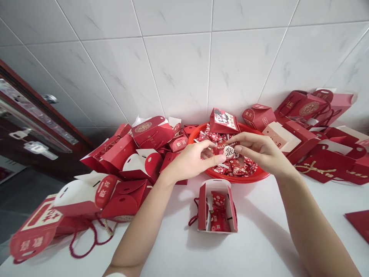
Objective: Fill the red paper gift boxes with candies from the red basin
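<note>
A red basin full of wrapped sweets stands against the tiled wall. Over it, my left hand and my right hand hold a red candy packet with a round white label between them. The thumb and fingertips of each hand close on the packet's sides. Just in front of the basin stands an open red box with a dark red cord handle; red packets lie inside it. A small red box with a picture rests on the basin's back rim.
Many red and white gift boxes crowd the left side, some open, with cords on the white table. More boxes and bags stand at the right. A red flat piece lies at the right edge. A door with keys is far left.
</note>
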Demonstrator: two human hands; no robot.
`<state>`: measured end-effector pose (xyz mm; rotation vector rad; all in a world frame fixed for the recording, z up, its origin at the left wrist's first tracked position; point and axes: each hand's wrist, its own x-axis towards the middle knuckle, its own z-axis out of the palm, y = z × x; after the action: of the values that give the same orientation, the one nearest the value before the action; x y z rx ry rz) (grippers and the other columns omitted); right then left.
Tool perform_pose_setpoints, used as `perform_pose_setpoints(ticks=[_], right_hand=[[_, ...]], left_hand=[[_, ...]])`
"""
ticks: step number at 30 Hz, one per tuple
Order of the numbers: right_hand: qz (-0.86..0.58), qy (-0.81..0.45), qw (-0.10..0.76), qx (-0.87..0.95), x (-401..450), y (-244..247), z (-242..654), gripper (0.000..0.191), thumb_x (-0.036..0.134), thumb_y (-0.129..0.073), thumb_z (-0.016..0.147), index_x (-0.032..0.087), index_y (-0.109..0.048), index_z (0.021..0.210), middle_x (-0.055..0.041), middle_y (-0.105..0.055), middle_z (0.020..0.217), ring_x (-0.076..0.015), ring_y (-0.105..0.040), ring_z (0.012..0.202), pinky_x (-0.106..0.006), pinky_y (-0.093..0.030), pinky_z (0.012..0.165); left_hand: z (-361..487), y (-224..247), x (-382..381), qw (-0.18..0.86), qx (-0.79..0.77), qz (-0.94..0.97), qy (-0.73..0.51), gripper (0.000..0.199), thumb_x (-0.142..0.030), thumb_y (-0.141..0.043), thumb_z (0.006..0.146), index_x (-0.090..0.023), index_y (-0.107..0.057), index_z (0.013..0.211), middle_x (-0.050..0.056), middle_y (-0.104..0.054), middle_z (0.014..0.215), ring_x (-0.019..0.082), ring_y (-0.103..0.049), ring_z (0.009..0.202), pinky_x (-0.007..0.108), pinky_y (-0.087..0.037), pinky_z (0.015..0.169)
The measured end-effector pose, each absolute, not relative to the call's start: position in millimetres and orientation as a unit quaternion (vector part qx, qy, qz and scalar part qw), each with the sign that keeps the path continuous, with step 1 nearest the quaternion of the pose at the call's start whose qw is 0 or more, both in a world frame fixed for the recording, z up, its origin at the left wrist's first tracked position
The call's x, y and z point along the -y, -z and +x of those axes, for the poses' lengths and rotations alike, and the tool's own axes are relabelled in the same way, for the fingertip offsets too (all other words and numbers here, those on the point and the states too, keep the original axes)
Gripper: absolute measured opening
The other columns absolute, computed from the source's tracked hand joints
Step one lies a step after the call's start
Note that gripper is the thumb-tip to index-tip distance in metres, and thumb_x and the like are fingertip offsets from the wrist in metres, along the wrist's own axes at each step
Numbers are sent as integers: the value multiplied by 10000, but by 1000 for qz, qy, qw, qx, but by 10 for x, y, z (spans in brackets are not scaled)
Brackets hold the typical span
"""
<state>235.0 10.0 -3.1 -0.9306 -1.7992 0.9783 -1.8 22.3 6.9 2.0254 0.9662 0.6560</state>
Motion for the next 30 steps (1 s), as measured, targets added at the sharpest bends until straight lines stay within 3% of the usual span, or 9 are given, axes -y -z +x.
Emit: perform_pose_setpoints(ticks=[7,12,20,26,30], right_hand=[[-363,-407,455,704,-4,-22,2235,291,394,-754,884,216,-706,1110,-26,-716,821,-144,-671,611,-278,-579,564],[-365,-409,472,691,4,-19,2173,271,418,-833,795,184,-754,904,-52,-742,807,-184,-704,680,-295,-601,599],[-347,-390,519,677,45,-32,2091,263,418,-860,768,187,-757,840,-23,-712,726,-144,-644,569,-271,-562,523],[-331,-437,511,662,32,-38,2128,223,417,-798,844,204,-740,869,-39,-736,806,-174,-714,676,-318,-629,666],[-348,-420,535,645,16,-21,2142,254,419,-817,826,196,-706,775,-29,-721,742,-154,-685,617,-296,-611,620]], left_hand=[[80,-69,-202,427,-331,769,-341,221,-342,-653,918,-145,-718,844,31,-711,826,170,-641,795,291,-513,738],[71,-82,-196,413,-331,773,-348,254,-362,-676,899,-148,-702,763,6,-657,731,151,-594,715,275,-484,674],[47,-95,-174,433,-313,760,-370,255,-385,-702,903,-145,-728,821,34,-709,792,172,-660,779,282,-543,720],[36,-127,-155,456,-311,736,-393,236,-375,-705,903,-144,-741,865,38,-743,829,161,-688,760,277,-566,717],[2,-111,-177,470,-317,747,-348,246,-393,-753,864,-147,-759,864,53,-760,841,185,-703,794,302,-574,742]])
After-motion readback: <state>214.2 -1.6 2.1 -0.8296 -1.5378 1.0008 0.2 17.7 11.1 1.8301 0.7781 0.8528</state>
